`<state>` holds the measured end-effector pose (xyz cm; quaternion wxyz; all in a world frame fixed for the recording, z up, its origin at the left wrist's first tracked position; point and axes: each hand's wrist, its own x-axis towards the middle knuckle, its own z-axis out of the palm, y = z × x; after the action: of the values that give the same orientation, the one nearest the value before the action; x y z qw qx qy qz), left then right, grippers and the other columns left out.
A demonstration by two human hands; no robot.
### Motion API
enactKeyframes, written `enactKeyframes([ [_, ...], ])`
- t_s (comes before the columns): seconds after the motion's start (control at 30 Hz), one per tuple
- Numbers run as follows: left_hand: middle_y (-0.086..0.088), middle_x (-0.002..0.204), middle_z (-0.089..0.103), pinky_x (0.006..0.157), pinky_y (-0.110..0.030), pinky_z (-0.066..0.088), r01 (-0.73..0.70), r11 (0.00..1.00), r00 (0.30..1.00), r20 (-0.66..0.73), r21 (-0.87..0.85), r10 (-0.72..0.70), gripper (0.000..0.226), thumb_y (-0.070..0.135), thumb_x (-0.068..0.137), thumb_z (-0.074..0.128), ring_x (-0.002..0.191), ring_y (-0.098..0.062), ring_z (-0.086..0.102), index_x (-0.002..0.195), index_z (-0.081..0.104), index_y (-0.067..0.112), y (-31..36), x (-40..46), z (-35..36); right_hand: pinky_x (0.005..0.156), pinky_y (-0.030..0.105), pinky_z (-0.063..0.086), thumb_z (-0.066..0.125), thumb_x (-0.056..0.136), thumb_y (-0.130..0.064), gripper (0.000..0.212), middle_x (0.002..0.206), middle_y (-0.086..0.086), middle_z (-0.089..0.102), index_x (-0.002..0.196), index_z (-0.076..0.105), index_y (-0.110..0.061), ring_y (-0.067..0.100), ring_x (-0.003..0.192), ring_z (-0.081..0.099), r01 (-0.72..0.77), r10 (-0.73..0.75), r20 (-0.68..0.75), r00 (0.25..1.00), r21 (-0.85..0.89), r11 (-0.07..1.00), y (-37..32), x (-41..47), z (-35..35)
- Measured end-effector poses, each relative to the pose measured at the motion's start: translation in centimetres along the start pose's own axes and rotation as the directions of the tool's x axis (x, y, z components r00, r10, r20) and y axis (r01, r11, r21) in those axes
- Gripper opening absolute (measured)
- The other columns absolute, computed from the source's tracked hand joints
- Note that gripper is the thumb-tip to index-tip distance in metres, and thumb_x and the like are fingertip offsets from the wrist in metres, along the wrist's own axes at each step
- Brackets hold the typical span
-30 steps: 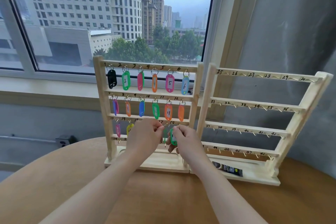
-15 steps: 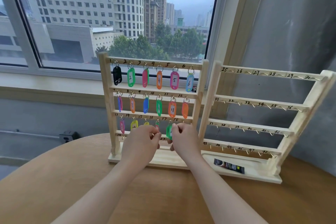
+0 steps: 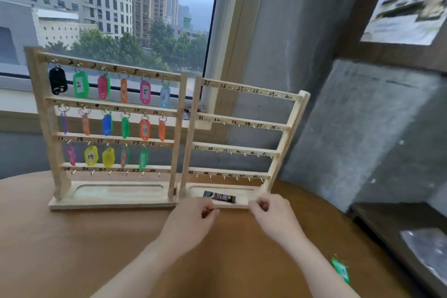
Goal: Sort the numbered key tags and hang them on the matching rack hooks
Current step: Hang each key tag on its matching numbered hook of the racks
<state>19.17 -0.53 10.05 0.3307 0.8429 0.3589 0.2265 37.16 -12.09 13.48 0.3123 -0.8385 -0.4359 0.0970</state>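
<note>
Presently both hands low over table [image 3: 96,237], near right rack [image 3: 242,123]: left hand [image 3: 191,220] and right hand [image 3: 275,215] fingers curled, contents unclear. Left rack [image 3: 108,104] filled through 17; loose green tag [image 3: 341,270] near right, likely next pick.

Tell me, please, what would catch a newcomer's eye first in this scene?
The bright key tags hanging in three filled rows on the left wooden rack stand out first, against the bare hooks of the right rack beside it. Nearer the viewer, the left hand and right hand hover over the brown table in front of the right rack's base, and a lone green tag lies at the table's right edge.
</note>
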Motion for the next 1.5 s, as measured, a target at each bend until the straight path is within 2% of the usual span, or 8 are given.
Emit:
enactKeyframes([
  [0.1, 0.014, 0.070, 0.060, 0.063, -0.023, 0.044, -0.099, 0.993, 0.985, 0.149, 0.062, 0.089, 0.031, 0.043, 0.097, 0.059, 0.066, -0.003, 0.055, 0.067, 0.054, 0.036, 3.7, 0.4, 5.6, 0.056, 0.017, 0.040, 0.064, 0.095, -0.033, 0.030, 0.065, -0.009, 0.064, 0.068, 0.068, -0.021, 0.005, 0.065, 0.057, -0.106, 0.106, -0.017, 0.994, -0.028, 0.994, 5.9, -2.3, -4.1],
  [0.3, 0.012, 0.094, 0.069, 0.086, -0.027, 0.053, -0.098, 0.989, 0.897, 0.422, -0.107, 0.134, 0.014, 0.034, 0.096, 0.064, 0.091, -0.004, 0.062, 0.093, 0.075, 0.026, 8.6, 1.0, 16.1, 0.063, 0.013, 0.044, 0.064, 0.095, -0.030, 0.018, 0.077, -0.013, 0.068, 0.079, 0.071, -0.025, 0.001, 0.076, 0.062, -0.281, 0.282, -0.012, 0.959, -0.107, 0.954, 16.1, -7.4, -8.8],
  [0.4, 0.009, 0.102, 0.068, 0.080, -0.017, 0.048, -0.034, 0.988, 0.916, 0.390, -0.154, 0.092, 0.012, 0.029, 0.097, 0.064, 0.095, -0.003, 0.060, 0.100, 0.075, 0.025, 10.0, 1.4, 19.7, 0.064, 0.008, 0.044, 0.064, 0.096, -0.027, 0.017, 0.085, -0.016, 0.069, 0.081, 0.070, -0.030, -0.001, 0.081, 0.062, -0.303, 0.307, 0.026, 0.951, -0.102, 0.947, 18.7, -8.6, -8.8],
  [0.5, 0.014, 0.099, 0.067, 0.094, -0.028, 0.048, -0.025, 0.988, 0.932, 0.355, -0.150, 0.078, 0.009, 0.033, 0.095, 0.065, 0.099, -0.007, 0.060, 0.102, 0.071, 0.031, 11.0, 1.9, 22.0, 0.064, 0.007, 0.044, 0.066, 0.095, -0.026, 0.013, 0.087, -0.015, 0.069, 0.084, 0.072, -0.031, -0.002, 0.082, 0.062, -0.304, 0.308, 0.029, 0.951, -0.097, 0.948, 19.9, -8.4, -8.0],
  [0.77, 0.019, 0.088, 0.060, 0.086, -0.029, 0.036, -0.249, 0.968, 0.947, 0.204, -0.013, 0.247, 0.009, 0.038, 0.091, 0.067, 0.091, -0.006, 0.049, 0.098, 0.071, 0.034, 10.3, 1.8, 24.4, 0.074, 0.027, 0.054, 0.075, 0.078, -0.059, 0.030, 0.093, -0.013, 0.066, 0.091, 0.071, -0.032, 0.004, 0.086, 0.063, -0.341, 0.347, 0.029, 0.937, -0.137, 0.930, 20.4, -6.7, -6.2],
  [0.9, 0.022, 0.083, 0.054, 0.079, -0.027, 0.032, -0.308, 0.951, 0.941, 0.150, 0.017, 0.302, 0.005, 0.033, 0.093, 0.063, 0.088, -0.005, 0.046, 0.092, 0.067, 0.034, 10.0, 2.2, 25.0, 0.077, 0.034, 0.057, 0.074, 0.082, -0.058, 0.031, 0.090, -0.011, 0.067, 0.093, 0.070, -0.029, 0.008, 0.083, 0.064, -0.315, 0.326, 0.015, 0.945, -0.220, 0.923, 20.1, -6.0, -5.8],
  [1.07, 0.021, 0.082, 0.054, 0.076, -0.025, 0.032, -0.331, 0.944, 0.930, 0.173, 0.012, 0.324, 0.019, 0.019, 0.080, 0.057, 0.086, -0.004, 0.044, 0.090, 0.065, 0.034, 9.4, 2.3, 25.4, 0.083, 0.040, 0.054, 0.070, 0.086, -0.057, 0.032, 0.089, -0.009, 0.069, 0.094, 0.070, -0.026, 0.016, 0.087, 0.065, -0.302, 0.319, 0.021, 0.948, -0.271, 0.914, 19.9, -6.0, -5.6],
  [1.5, 0.017, 0.085, 0.056, 0.076, -0.025, 0.027, -0.335, 0.942, 0.922, 0.194, -0.031, 0.335, 0.012, 0.035, 0.085, 0.071, 0.086, -0.006, 0.044, 0.086, 0.060, 0.034, 8.9, 2.5, 25.4, 0.079, 0.035, 0.048, 0.065, 0.094, -0.051, 0.029, 0.088, -0.004, 0.067, 0.090, 0.063, -0.022, 0.020, 0.087, 0.063, -0.262, 0.299, 0.052, 0.953, -0.354, 0.898, 18.5, -5.1, -5.7],
])
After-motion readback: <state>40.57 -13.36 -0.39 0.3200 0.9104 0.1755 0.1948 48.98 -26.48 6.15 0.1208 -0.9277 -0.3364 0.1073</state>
